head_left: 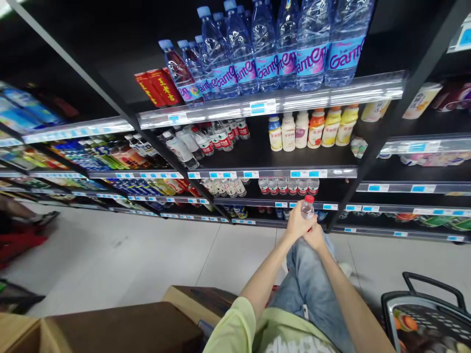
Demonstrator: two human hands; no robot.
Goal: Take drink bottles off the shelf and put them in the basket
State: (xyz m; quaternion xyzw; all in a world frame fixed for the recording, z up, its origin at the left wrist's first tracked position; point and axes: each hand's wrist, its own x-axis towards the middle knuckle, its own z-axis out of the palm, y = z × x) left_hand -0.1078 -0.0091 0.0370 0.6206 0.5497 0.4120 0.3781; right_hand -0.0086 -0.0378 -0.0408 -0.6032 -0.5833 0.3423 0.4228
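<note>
My left hand [297,224] is wrapped round a small clear water bottle [307,208] with a red cap, held upright in front of the lowest shelves. My right hand [315,237] is closed round the bottle's lower part, just under the left hand. Both hands sit above my knee in blue jeans [307,284]. Matching red-capped bottles [287,186] stand in a row on the shelf just behind. A pale green sleeve covers my left upper arm.
Black shelving [272,172] holds large Ganten water bottles [279,49] on top and small yoghurt drink bottles [312,128] below. Cardboard boxes [121,328] lie at the lower left. A black shopping basket [429,318] stands at the lower right. Another person's foot [44,218] shows at left.
</note>
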